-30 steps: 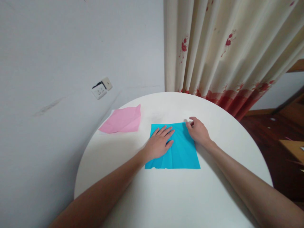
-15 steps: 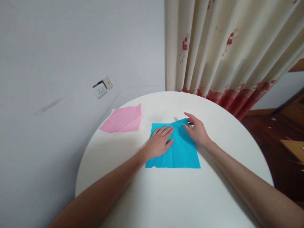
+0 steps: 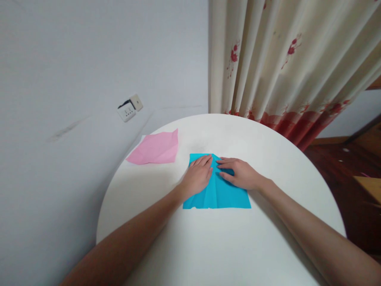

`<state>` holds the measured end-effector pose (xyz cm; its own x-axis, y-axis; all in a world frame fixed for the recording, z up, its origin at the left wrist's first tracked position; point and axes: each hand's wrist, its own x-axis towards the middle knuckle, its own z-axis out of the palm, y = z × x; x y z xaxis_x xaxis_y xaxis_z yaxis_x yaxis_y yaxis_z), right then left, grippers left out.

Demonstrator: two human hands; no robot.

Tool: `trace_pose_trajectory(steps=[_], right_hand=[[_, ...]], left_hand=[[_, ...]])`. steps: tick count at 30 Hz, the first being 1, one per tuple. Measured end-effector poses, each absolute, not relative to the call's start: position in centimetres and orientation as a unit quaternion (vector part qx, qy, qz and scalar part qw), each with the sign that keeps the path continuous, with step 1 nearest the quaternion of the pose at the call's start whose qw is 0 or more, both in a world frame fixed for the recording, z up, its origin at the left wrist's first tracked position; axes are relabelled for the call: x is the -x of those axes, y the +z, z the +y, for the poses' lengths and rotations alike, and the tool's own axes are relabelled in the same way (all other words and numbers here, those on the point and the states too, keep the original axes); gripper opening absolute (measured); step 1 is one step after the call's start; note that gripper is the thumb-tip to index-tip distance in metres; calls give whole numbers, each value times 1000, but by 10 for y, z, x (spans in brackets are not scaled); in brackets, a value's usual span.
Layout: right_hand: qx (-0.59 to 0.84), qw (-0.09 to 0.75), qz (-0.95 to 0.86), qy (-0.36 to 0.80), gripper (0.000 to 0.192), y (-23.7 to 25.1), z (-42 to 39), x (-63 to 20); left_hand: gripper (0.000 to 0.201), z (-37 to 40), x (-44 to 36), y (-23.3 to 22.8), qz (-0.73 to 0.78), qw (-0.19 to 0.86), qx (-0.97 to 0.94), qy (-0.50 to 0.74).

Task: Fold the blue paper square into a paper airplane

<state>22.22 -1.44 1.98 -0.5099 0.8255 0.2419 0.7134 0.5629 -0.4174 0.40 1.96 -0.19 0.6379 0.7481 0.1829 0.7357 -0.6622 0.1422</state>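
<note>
Now the blue paper sheet (image 3: 222, 194) is pressed flat under both open grips, left hand (image 3: 199, 178) and right hand (image 3: 239, 174); its far right corner has been folded inward since earlier.

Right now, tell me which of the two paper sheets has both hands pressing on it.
The blue sheet, near the middle of the round table. The left hand and right hand lie flat on it; the pink sheet, nearer the wall, is untouched.
</note>
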Motion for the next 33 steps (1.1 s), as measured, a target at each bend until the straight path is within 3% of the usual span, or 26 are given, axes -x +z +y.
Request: trace_pose_trajectory(steps=[7,12,25,33], right_hand=[[479,221,-839,134,27,12,-9,-221],[517,246,-811,124,33,0,-5,-218],[700,124,-700,66,49,-10,3,-238],[693,220,-687,-9,52,-2,-13,-206]], left_hand=[[42,15,-10,9,465,-12,-877,123],[55,17,-13,6,456,-6,-881,129],[54,25,-5,-3,378,37,-923,61],[53,22,-7,-1,386,27,-919,70]])
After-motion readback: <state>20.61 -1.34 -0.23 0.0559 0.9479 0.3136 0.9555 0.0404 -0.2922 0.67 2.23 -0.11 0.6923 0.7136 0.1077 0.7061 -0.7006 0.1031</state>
